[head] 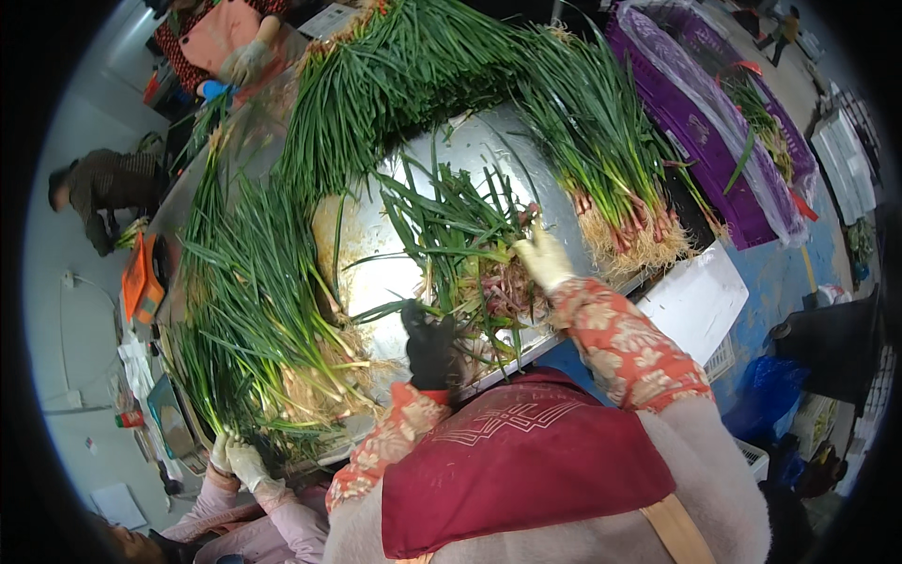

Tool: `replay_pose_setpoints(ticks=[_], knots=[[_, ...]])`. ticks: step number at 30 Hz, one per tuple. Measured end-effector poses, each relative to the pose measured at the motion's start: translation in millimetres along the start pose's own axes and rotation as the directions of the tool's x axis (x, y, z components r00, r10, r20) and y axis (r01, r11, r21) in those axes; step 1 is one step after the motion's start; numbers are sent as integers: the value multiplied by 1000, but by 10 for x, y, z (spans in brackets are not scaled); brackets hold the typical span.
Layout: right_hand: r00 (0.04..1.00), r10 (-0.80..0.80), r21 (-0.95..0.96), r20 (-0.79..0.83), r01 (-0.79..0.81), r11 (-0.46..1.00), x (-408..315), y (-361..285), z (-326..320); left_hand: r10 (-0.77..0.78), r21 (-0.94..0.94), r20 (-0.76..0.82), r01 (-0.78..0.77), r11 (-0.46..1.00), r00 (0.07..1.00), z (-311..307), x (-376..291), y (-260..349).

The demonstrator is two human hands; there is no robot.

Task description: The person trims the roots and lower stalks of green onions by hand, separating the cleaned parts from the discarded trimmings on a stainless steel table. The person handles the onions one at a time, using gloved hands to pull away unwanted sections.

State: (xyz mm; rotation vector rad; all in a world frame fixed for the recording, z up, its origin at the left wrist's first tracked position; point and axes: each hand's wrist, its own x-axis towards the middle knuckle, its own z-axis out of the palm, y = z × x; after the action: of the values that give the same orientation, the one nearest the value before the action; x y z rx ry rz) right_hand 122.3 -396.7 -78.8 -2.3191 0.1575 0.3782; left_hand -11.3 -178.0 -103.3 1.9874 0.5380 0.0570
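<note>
My left hand (430, 349), in a black glove, is low over the front of the metal table (366, 240), beside a few green leaves. Whether its fingers grip any of them cannot be told. A pale glove covers my right hand (544, 259), which is blurred by motion. It reaches to the right side of a loose heap of green onion leaves (451, 211) and reddish peeled skins (504, 289); its grip is unclear. To the right lie green onions (620, 204) with reddish bases and shaggy roots. Left of my hands spreads another pile of green onions (261, 282) with pale bulbs.
A large bank of green onions (416, 63) covers the table's far side. Purple crates (676, 120) with plastic lining stand at right, near a white box (694, 303). Co-workers' gloved hands (236, 455) are at lower left and upper left (246, 63). An orange scale (141, 275) sits left.
</note>
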Motion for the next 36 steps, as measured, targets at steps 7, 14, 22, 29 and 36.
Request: replay_pose_setpoints(ticks=[7, 14, 22, 29, 36], knots=[[920, -362, -2, 153, 366, 930, 200, -454, 333, 44, -148, 209, -13, 989, 977, 387, 452, 349], [875, -483, -542, -27, 394, 743, -92, -97, -635, 527, 117, 122, -539, 834, 841, -349, 302, 236], [801, -311, -516, -512, 3, 857, -94, 555, -1624, 208, -51, 112, -203, 978, 972, -512, 114, 774], [822, -384, -745, -420, -71, 663, 256, 654, -1610, 558, -107, 131, -548, 830, 819, 9, 56, 1024], [889, -345, -358, -300, 230, 905, 128, 526, -1852, 497, -168, 404, -471, 866, 768, 378, 109, 1220]])
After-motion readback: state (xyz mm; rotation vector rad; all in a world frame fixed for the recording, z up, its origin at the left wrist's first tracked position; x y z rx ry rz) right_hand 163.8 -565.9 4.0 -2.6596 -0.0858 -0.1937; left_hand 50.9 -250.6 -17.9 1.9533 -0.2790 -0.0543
